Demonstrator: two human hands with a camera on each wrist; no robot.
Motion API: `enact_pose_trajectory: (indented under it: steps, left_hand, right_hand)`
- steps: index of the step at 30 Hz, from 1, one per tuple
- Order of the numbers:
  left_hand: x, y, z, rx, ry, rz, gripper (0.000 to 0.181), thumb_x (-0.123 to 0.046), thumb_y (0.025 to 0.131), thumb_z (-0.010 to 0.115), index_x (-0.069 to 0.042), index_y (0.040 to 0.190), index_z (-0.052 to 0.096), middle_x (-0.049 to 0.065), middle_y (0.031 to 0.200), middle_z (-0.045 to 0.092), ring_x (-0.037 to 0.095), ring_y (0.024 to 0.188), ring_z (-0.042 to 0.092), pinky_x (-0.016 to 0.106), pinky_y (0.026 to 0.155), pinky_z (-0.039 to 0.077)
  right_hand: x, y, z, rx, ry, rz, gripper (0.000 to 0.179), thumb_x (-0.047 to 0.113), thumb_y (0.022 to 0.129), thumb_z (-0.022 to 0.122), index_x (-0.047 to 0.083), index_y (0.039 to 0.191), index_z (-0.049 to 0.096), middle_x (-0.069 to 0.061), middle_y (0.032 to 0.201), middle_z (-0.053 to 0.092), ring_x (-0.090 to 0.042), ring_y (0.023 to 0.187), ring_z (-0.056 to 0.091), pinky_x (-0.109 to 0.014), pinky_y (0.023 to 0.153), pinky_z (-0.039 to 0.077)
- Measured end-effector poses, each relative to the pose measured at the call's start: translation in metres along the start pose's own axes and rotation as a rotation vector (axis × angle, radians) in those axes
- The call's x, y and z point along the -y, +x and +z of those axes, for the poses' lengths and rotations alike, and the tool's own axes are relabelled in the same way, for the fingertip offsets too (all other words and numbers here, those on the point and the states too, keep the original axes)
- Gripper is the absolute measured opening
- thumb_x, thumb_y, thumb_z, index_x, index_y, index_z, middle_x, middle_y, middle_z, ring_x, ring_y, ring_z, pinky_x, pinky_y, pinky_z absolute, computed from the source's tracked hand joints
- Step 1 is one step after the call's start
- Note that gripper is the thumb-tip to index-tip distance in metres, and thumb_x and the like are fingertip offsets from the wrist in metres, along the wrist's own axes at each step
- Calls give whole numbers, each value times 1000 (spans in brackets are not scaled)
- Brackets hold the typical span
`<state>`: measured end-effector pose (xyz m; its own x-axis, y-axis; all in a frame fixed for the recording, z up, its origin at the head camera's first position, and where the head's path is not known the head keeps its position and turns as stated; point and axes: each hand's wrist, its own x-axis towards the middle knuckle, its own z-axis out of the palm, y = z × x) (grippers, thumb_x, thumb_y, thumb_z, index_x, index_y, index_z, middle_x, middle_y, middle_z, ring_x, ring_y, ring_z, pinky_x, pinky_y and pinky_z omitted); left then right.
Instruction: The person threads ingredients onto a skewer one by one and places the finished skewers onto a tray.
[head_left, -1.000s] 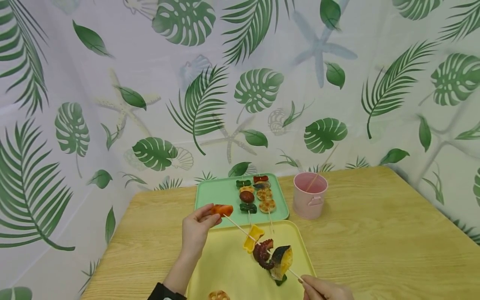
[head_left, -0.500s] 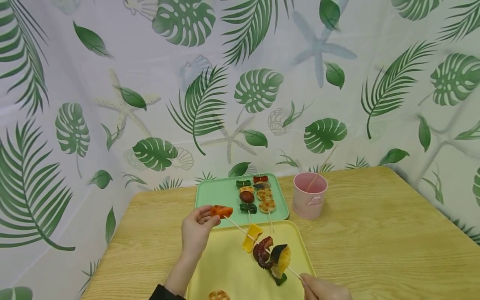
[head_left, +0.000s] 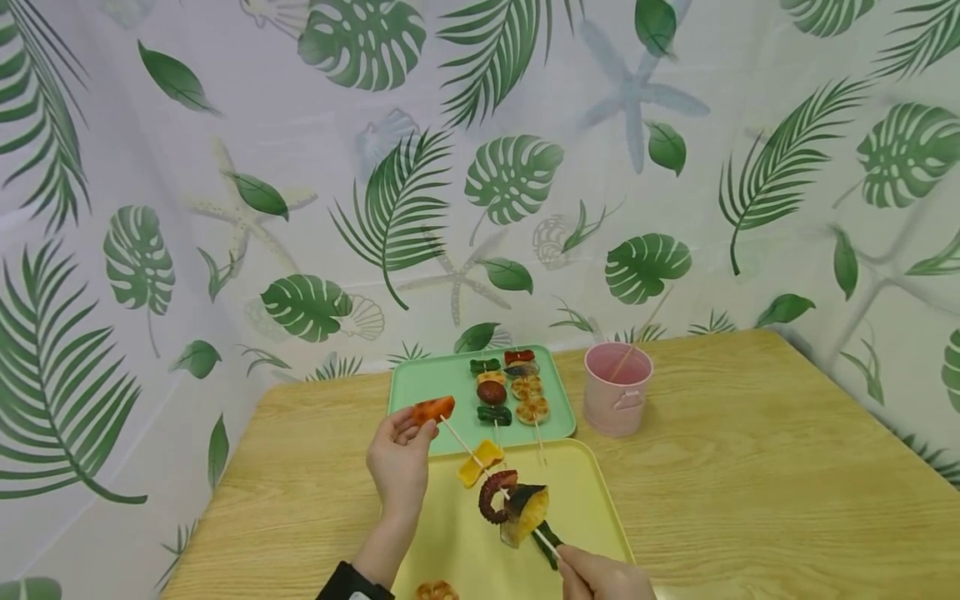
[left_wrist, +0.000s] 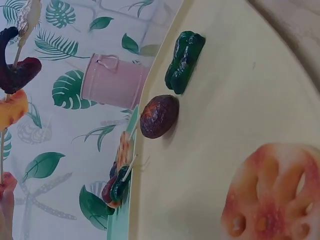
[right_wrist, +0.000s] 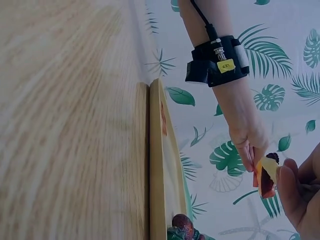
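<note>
In the head view my left hand point(head_left: 401, 467) pinches an orange-red food piece point(head_left: 433, 409) at the upper end of a wooden skewer point(head_left: 459, 437). How far the tip enters it I cannot tell. Down the stick sit a yellow piece point(head_left: 480, 463), a curled octopus tentacle point(head_left: 486, 496) and a dark-skinned, yellow-fleshed chunk point(head_left: 534, 507). My right hand point(head_left: 603, 575) grips the stick's lower end. The skewer slants above a yellow tray point(head_left: 442, 542). On that tray lie a green pepper point(left_wrist: 185, 61), a round brown mushroom-like piece point(left_wrist: 159, 116) and a lotus root slice point(left_wrist: 280, 220).
Behind the yellow tray, a mint-green tray point(head_left: 427, 387) bears two loaded skewers, with a brown round piece point(head_left: 492, 393) on one. At its right stands a pink bucket point(head_left: 615, 408) with a thin stick inside. The wooden table point(head_left: 750, 450) reaches a leaf-patterned backdrop.
My right hand has shifted left, carrying the skewer's lower end and its food pieces with it. The orange-red piece in my left hand has risen slightly and tilted.
</note>
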<state>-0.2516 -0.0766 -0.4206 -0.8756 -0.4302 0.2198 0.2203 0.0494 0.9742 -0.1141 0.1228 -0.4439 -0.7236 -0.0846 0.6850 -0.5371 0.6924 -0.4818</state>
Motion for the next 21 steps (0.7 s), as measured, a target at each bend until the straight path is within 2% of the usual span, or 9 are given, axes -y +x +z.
enact_pose_trajectory:
  steps: [1,2,7,10,15,21]
  left_hand:
    - [0,0,1,-5,-4,0,29,4,78,69,9,106,61,19,92,63,17,77,61,20,64,52]
    - [0,1,1,-10,-6,1,29,5,78,69,10,106,61,19,92,63,17,76,61,20,64,52]
    - [1,-1,4,1,-11,-16,28,5,78,70,9,104,60,18,90,63,16,76,59,20,63,52]
    - [2,-6,7,36,-4,-22,27,2,79,70,8,104,60,16,91,62,19,79,59,19,64,51]
    - [3,-13,9,65,31,12,27,-2,78,72,6,102,61,15,93,63,22,82,60,19,64,49]
    - [3,-11,9,79,15,41,26,0,76,73,8,98,60,15,90,63,19,78,59,18,64,49]
  right_hand:
    - [1,1,0,69,25,49,5,-1,79,68,2,81,72,8,58,60,7,47,50,-10,45,40]
    - [2,2,-1,136,37,99,12,-5,74,70,3,83,72,11,58,58,8,48,48,-11,45,41]
    - [2,12,0,345,163,165,10,1,86,59,6,86,68,16,56,54,8,47,47,-15,45,42]
    - [3,18,4,410,219,205,11,4,89,57,8,85,66,16,56,53,8,44,46,-15,43,40]
    - [3,24,9,392,244,241,11,3,89,57,6,84,65,14,55,54,7,43,44,-16,40,38]
    - [2,26,9,357,240,269,8,1,87,59,5,83,65,13,55,54,7,39,40,-15,40,38]
